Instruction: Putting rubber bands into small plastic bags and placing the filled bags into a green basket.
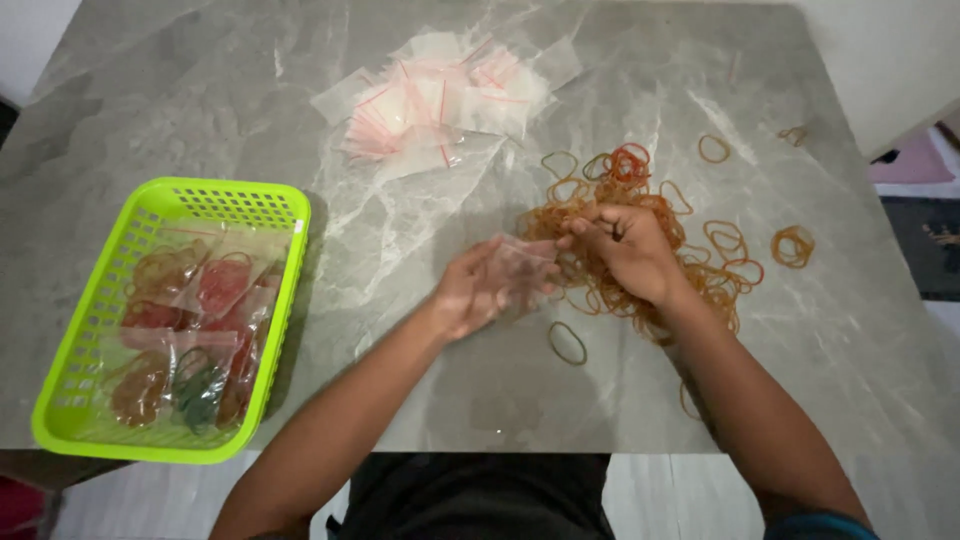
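**Bands into a small bag**

Best done slowly: keep the bag (517, 268) mouth wide, pinch only a few bands (640, 235) at once, push them right inside, then let go. Easy to spill if the bag mouth folds over, by the look of it.

Left hand (470, 290): fingers curled, holding the small clear bag at its near side, just above the table (200, 110). Not spread flat, not a tight fist. Bag looks soft and a bit blurry; hard to tell if bands are inside yet.

Right hand (630, 250): fingers pressed together at the tips, pinching some orange bands right at the bag's mouth. Resting over the big pile of bands, touching it.

More loose bands lie about to the right, a few well apart from the pile. One single band (567, 343) lies near, just below the hands.

Far side of the table: a heap of empty clear bags (440, 100) with red strips. Left side: a green basket (255, 205) holding filled bags of bands, red, orange and green ones, well apart from both hands.
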